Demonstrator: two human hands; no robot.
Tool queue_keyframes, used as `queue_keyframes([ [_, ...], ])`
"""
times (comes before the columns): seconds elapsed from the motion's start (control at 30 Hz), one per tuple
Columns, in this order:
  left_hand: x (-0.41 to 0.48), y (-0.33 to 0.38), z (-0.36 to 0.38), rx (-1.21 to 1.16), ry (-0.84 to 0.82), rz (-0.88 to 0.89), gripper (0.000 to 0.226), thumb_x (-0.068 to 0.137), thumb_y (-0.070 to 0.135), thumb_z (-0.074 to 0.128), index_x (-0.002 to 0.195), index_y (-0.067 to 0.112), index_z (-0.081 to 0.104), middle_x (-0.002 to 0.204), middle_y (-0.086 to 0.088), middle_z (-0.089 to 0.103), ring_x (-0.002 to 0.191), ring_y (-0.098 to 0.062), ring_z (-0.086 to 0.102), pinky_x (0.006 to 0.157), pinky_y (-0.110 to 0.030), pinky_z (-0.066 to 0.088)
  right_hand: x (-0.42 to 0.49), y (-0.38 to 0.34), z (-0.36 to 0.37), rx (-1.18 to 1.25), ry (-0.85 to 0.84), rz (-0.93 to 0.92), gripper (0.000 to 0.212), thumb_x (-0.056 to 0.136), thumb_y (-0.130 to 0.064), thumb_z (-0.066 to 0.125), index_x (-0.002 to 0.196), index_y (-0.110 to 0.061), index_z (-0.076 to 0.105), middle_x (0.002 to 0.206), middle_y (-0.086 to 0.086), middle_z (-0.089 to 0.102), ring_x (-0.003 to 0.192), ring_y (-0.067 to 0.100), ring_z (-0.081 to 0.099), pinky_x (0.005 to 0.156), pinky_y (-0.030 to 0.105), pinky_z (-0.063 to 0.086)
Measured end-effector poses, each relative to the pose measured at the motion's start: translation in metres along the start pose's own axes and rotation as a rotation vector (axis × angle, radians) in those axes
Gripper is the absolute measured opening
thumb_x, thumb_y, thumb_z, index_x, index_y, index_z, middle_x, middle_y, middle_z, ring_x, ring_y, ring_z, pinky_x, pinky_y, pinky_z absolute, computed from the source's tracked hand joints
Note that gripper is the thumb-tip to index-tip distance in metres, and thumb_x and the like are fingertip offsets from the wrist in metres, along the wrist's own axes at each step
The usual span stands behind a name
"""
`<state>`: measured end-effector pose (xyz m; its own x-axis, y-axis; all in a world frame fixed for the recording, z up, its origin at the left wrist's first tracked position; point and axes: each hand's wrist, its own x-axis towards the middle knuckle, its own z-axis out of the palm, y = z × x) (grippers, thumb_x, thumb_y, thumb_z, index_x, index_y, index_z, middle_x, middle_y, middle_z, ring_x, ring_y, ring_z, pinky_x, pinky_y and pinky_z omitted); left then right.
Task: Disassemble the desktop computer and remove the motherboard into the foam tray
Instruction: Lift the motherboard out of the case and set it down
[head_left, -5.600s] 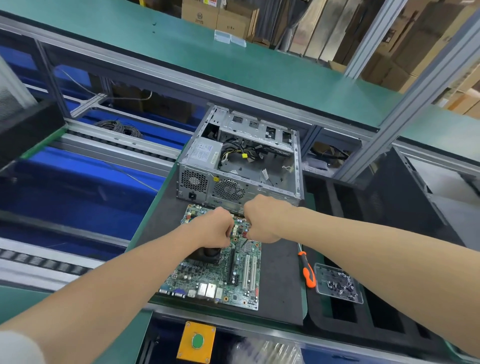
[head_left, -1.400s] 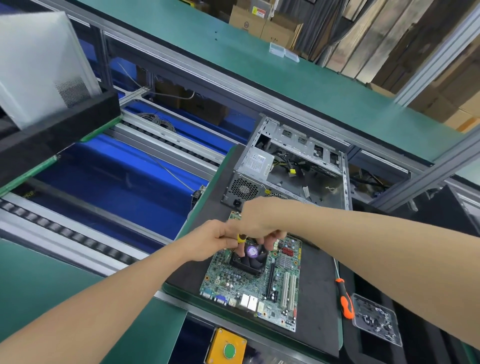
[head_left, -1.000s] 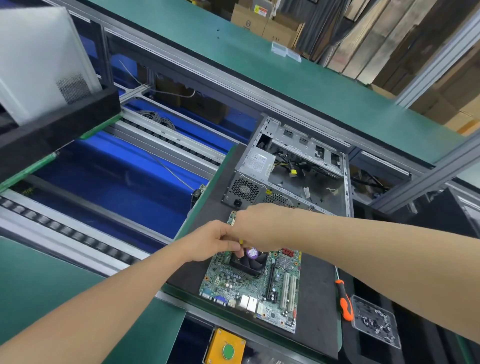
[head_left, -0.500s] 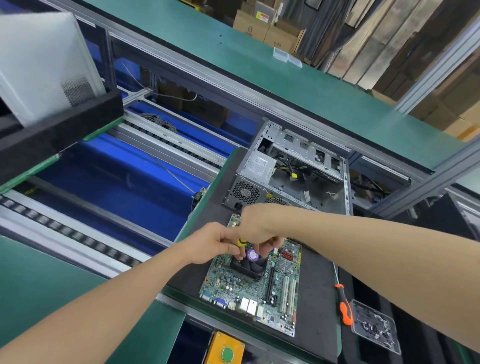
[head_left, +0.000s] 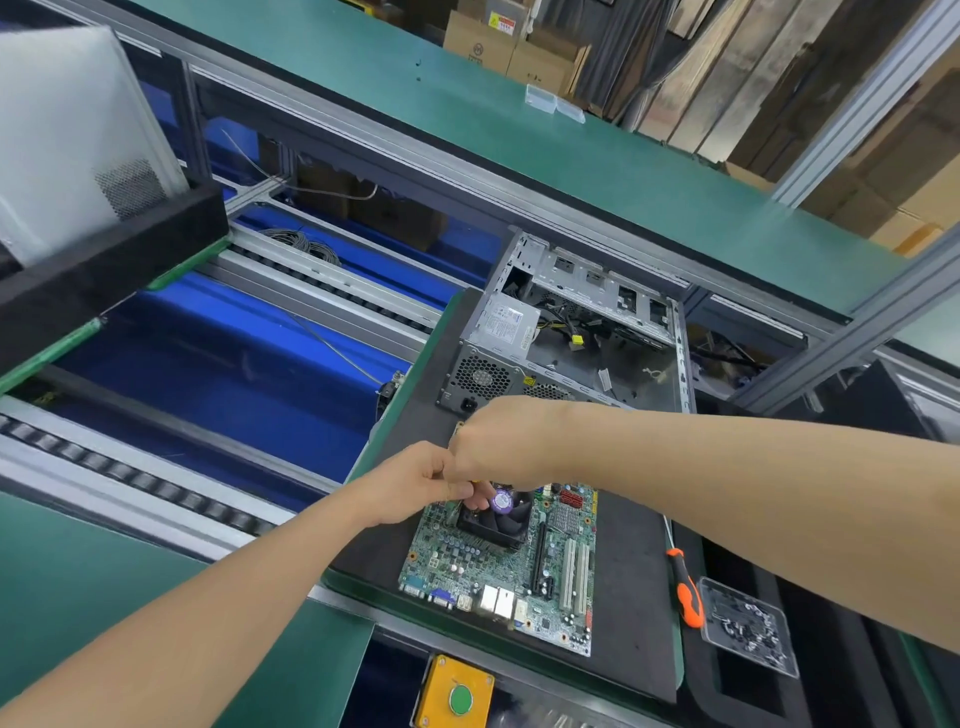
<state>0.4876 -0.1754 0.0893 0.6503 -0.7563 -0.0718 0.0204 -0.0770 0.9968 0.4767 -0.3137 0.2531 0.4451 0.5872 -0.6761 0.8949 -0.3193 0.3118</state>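
Observation:
The green motherboard (head_left: 519, 577) lies flat on a black mat (head_left: 628, 597), in front of the open metal computer case (head_left: 587, 338). Both hands meet above the board's black fan cooler (head_left: 501, 522), which has a purple sticker. My left hand (head_left: 410, 483) has curled fingers and pinches a small yellow piece (head_left: 472, 482) that is mostly hidden between the hands. My right hand (head_left: 498, 441) curls down over the same spot, its fingertips at the cooler's far edge. A black foam tray (head_left: 727, 686) with cut-outs sits to the right of the mat.
An orange-handled screwdriver (head_left: 685, 592) lies on the mat's right edge beside a clear box of screws (head_left: 748, 626). A yellow box with a green button (head_left: 460, 696) is at the bench front. Blue conveyor rollers run to the left, and a white panel (head_left: 67, 135) stands in black foam.
The view has swung left since the earliest frame, and both hands moved from the board's far edge to the fan cooler. Over the last second they stay together there, shifting only slightly.

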Motion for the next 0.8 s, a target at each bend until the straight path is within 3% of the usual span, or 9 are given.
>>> queue_keyframes([
  [0.1, -0.001, 0.001, -0.001, 0.024, 0.008, -0.006, 0.03, 0.102, 0.013, 0.062, 0.1, 0.036, 0.081, 0.104, 0.001, 0.079, 0.108, -0.013, 0.072, 0.103, -0.028, 0.05, 0.003, 0.0, -0.001, -0.038, 0.037, -0.017, 0.025, 0.091, -0.01, 0.064, 0.114, -0.02, 0.067, 0.103, 0.002, 0.068, 0.094, 0.029, 0.068, 0.064, 0.034, 0.049],
  [0.2, -0.002, 0.001, 0.0, 0.035, 0.022, -0.001, 0.027, 0.101, 0.013, 0.064, 0.095, 0.032, 0.081, 0.102, 0.001, 0.08, 0.107, -0.013, 0.072, 0.1, -0.023, 0.049, 0.002, -0.002, -0.002, 0.041, 0.076, 0.057, 0.008, 0.092, -0.018, 0.065, 0.099, -0.017, 0.066, 0.08, -0.001, 0.056, 0.077, 0.029, 0.064, 0.054, 0.03, 0.041],
  [0.27, -0.002, 0.002, 0.001, 0.011, 0.028, 0.011, 0.019, 0.1, 0.016, 0.067, 0.097, 0.027, 0.082, 0.101, 0.0, 0.08, 0.106, -0.014, 0.073, 0.097, -0.018, 0.049, 0.0, -0.001, -0.004, 0.201, 0.105, 0.231, 0.029, 0.093, -0.043, 0.063, 0.081, -0.017, 0.062, 0.063, -0.004, 0.05, 0.058, 0.024, 0.058, 0.047, 0.026, 0.036],
  [0.33, 0.0, 0.002, 0.003, 0.001, 0.032, 0.029, 0.024, 0.1, 0.012, 0.066, 0.095, 0.031, 0.081, 0.1, -0.002, 0.08, 0.104, -0.017, 0.073, 0.098, -0.023, 0.051, -0.001, 0.003, -0.009, 0.543, -0.007, 0.492, 0.058, 0.095, -0.063, 0.052, 0.07, -0.012, 0.065, 0.051, -0.001, 0.063, 0.043, 0.018, 0.06, 0.041, 0.021, 0.042],
  [0.4, 0.001, 0.001, 0.003, 0.017, 0.033, 0.029, 0.033, 0.099, 0.008, 0.066, 0.094, 0.037, 0.081, 0.1, -0.002, 0.08, 0.104, -0.017, 0.074, 0.1, -0.028, 0.052, 0.003, 0.002, -0.014, 0.82, -0.272, 0.604, 0.06, 0.103, -0.054, 0.044, 0.073, -0.008, 0.067, 0.058, 0.005, 0.073, 0.038, 0.016, 0.06, 0.043, 0.021, 0.05],
  [0.47, 0.002, -0.001, 0.003, 0.013, 0.029, 0.023, 0.036, 0.098, 0.007, 0.068, 0.095, 0.04, 0.081, 0.099, -0.002, 0.08, 0.103, -0.017, 0.074, 0.1, -0.029, 0.053, 0.006, -0.002, -0.015, 0.8, -0.338, 0.569, 0.049, 0.106, -0.037, 0.045, 0.073, -0.009, 0.066, 0.058, 0.002, 0.073, 0.038, 0.017, 0.058, 0.047, 0.022, 0.051],
  [0.53, 0.003, -0.004, 0.003, -0.03, 0.059, 0.014, 0.031, 0.095, 0.002, 0.071, 0.099, 0.03, 0.083, 0.099, -0.007, 0.08, 0.101, -0.021, 0.075, 0.097, -0.03, 0.055, 0.006, -0.005, -0.012, 0.628, -0.197, 0.505, 0.041, 0.102, -0.028, 0.053, 0.066, -0.01, 0.061, 0.048, 0.001, 0.063, 0.043, 0.018, 0.055, 0.043, 0.021, 0.045],
  [0.63, 0.005, -0.01, 0.003, -0.077, 0.116, 0.003, 0.017, 0.09, -0.003, 0.074, 0.102, 0.006, 0.081, 0.098, -0.012, 0.08, 0.097, -0.023, 0.076, 0.09, -0.026, 0.057, 0.001, -0.008, -0.009, 0.494, -0.018, 0.446, 0.021, 0.095, -0.02, 0.064, 0.079, -0.008, 0.06, 0.066, 0.004, 0.051, 0.054, 0.019, 0.049, 0.044, 0.024, 0.037],
  [0.8, 0.004, -0.014, 0.002, -0.054, 0.157, -0.012, 0.015, 0.095, 0.006, 0.072, 0.105, 0.016, 0.079, 0.098, -0.001, 0.079, 0.092, -0.007, 0.072, 0.084, -0.021, 0.055, -0.009, -0.007, -0.007, 0.541, 0.072, 0.468, 0.008, 0.088, -0.017, 0.066, 0.082, -0.013, 0.062, 0.071, 0.005, 0.052, 0.065, 0.029, 0.056, 0.051, 0.027, 0.043],
])
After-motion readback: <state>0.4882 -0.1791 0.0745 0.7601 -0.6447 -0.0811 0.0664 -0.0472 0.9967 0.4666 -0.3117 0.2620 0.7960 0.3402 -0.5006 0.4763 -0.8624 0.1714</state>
